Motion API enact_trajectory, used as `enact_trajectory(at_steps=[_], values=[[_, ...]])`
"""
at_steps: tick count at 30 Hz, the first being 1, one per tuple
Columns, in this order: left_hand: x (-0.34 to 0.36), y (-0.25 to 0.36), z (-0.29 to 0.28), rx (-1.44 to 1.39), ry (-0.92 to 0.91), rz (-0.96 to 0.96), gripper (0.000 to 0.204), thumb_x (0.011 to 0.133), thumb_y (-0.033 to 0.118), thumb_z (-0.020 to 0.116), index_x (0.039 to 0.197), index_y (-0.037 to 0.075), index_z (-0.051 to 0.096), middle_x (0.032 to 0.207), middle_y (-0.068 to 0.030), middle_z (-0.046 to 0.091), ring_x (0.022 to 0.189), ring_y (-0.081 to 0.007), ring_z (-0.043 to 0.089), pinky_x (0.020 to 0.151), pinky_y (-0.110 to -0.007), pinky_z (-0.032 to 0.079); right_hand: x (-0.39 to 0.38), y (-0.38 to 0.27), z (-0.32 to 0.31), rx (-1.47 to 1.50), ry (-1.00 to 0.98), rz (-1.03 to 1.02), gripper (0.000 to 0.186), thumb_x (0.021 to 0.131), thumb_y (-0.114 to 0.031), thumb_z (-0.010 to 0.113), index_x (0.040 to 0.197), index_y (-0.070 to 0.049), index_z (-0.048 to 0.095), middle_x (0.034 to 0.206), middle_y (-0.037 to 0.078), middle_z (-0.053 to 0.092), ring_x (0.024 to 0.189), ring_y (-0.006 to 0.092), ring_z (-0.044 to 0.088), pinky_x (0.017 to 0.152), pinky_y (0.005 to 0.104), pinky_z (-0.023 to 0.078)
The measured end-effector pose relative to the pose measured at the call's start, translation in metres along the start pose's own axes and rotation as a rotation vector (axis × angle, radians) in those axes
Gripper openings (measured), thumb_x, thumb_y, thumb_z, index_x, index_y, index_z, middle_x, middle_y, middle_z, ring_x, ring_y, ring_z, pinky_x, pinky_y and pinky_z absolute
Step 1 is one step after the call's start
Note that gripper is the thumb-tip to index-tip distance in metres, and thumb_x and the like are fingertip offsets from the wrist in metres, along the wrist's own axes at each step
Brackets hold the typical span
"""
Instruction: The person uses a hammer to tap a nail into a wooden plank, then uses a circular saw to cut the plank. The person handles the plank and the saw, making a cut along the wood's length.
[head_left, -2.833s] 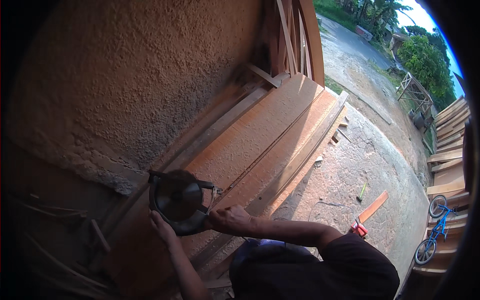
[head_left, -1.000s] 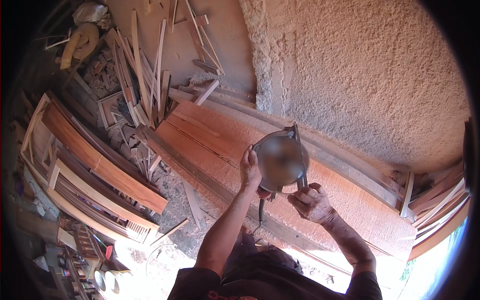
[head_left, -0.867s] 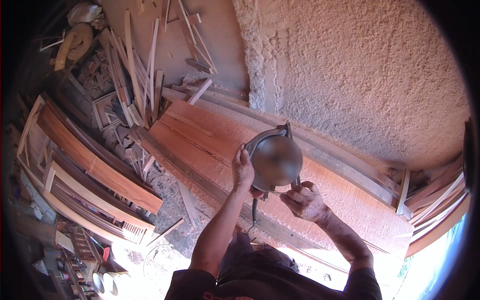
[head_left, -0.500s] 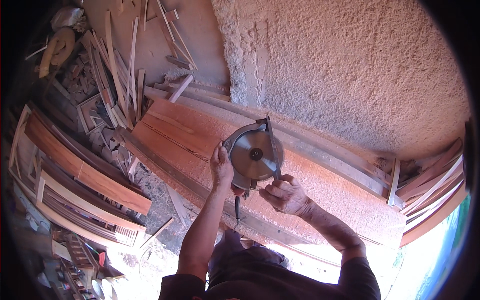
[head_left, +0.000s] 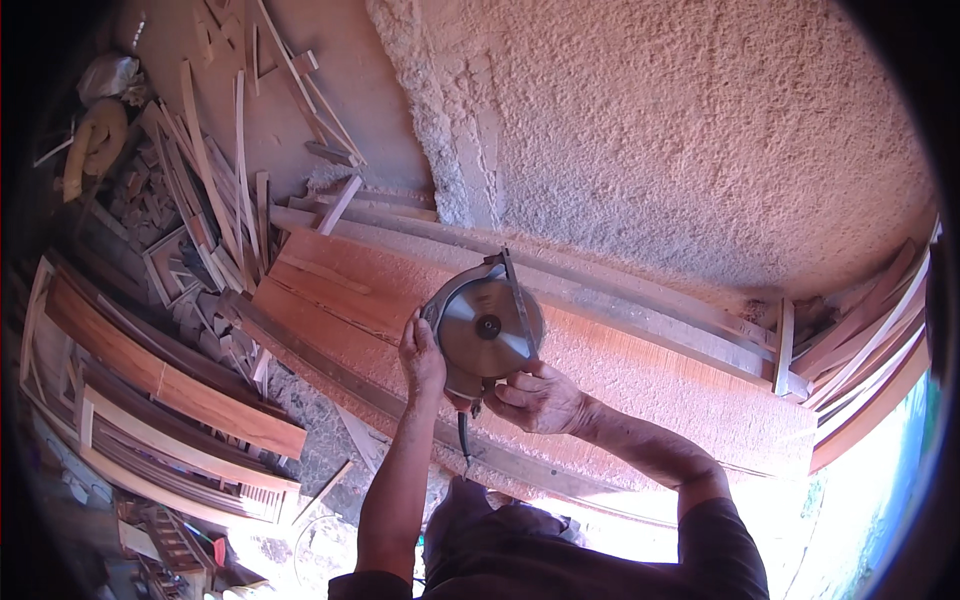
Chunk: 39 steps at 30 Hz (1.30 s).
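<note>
My left hand [head_left: 425, 355] grips the dark housing of a circular saw [head_left: 465, 330] by its left side, with the round silver blade facing up toward me. My right hand [head_left: 535, 400] has its fingers closed on the saw's lower right part, near the end of the straight base plate; exactly which fitting they pinch is hidden. A black cord [head_left: 463, 435] hangs from the saw toward my body. Beneath the saw lies a long reddish wooden board [head_left: 660, 390], dusted with sawdust and running diagonally from upper left to lower right.
Curved wooden pieces and frames [head_left: 170, 375] are stacked at the left, beside loose strips and offcuts [head_left: 210, 200]. A coiled yellowish hose [head_left: 100, 140] lies farther back. A rough plastered wall [head_left: 650, 150] stands behind the board, with more curved timber [head_left: 870, 350] at the right.
My view has swung from along the board toward the street to face the wall. The blade, blurred a second ago, now shows sharply. My right hand has shifted slightly inward along the saw.
</note>
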<state>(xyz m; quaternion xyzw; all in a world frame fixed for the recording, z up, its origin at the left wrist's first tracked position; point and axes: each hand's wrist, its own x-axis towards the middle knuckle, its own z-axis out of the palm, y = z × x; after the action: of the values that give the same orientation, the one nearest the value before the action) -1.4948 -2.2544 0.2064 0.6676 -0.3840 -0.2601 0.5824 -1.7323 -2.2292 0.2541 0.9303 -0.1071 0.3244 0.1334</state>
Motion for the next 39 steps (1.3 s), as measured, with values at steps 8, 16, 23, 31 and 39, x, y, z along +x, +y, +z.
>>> enact_trajectory(at_steps=[8, 16, 23, 31, 39], values=[[0.0, -0.002, -0.001, -0.05, -0.026, -0.035, 0.048, 0.11, 0.03, 0.04, 0.143, -0.002, 0.052, 0.136, -0.0219, 0.061, 0.125, -0.0316, 0.06, 0.104, -0.039, 0.047, 0.001, 0.003, 0.01, -0.009, -0.042, 0.011, 0.027, 0.073, -0.02, 0.069, 0.1, -0.016, 0.069, 0.086, -0.006, 0.056, 0.08, 0.0108, 0.061, 0.075, 0.0295, 0.048], [0.0, -0.003, -0.003, -0.071, -0.05, -0.073, 0.051, 0.111, 0.033, 0.041, 0.148, -0.001, 0.046, 0.143, -0.0177, 0.055, 0.129, -0.0266, 0.056, 0.108, -0.037, 0.044, 0.004, 0.005, 0.014, 0.049, -0.019, -0.003, 0.026, 0.073, -0.022, 0.067, 0.098, -0.015, 0.068, 0.081, -0.005, 0.055, 0.075, 0.0105, 0.062, 0.064, 0.0281, 0.05], [-0.002, -0.002, -0.001, -0.056, -0.037, -0.055, 0.051, 0.11, 0.034, 0.039, 0.146, -0.002, 0.049, 0.14, -0.0215, 0.058, 0.127, -0.0316, 0.058, 0.106, -0.04, 0.046, 0.007, 0.004, 0.013, 0.051, -0.008, 0.0, 0.014, 0.073, -0.019, 0.067, 0.086, -0.015, 0.063, 0.081, -0.002, 0.052, 0.073, 0.0125, 0.061, 0.061, 0.0284, 0.051], [-0.002, -0.003, -0.001, -0.167, -0.045, -0.096, 0.05, 0.11, 0.032, 0.039, 0.146, -0.002, 0.048, 0.14, -0.0184, 0.057, 0.127, -0.0275, 0.057, 0.107, -0.038, 0.045, 0.011, 0.004, 0.012, 0.059, -0.006, -0.001, 0.012, 0.073, -0.017, 0.068, 0.082, -0.015, 0.061, 0.079, -0.002, 0.05, 0.071, 0.0117, 0.06, 0.059, 0.0278, 0.05], [-0.004, 0.001, -0.001, -0.127, -0.047, -0.086, 0.049, 0.111, 0.031, 0.038, 0.147, -0.001, 0.049, 0.142, -0.0208, 0.057, 0.129, -0.0308, 0.057, 0.108, -0.04, 0.045, 0.009, 0.004, 0.013, 0.077, -0.014, -0.003, 0.01, 0.076, -0.017, 0.067, 0.08, -0.015, 0.059, 0.077, -0.002, 0.05, 0.07, 0.0118, 0.06, 0.057, 0.0282, 0.05]])
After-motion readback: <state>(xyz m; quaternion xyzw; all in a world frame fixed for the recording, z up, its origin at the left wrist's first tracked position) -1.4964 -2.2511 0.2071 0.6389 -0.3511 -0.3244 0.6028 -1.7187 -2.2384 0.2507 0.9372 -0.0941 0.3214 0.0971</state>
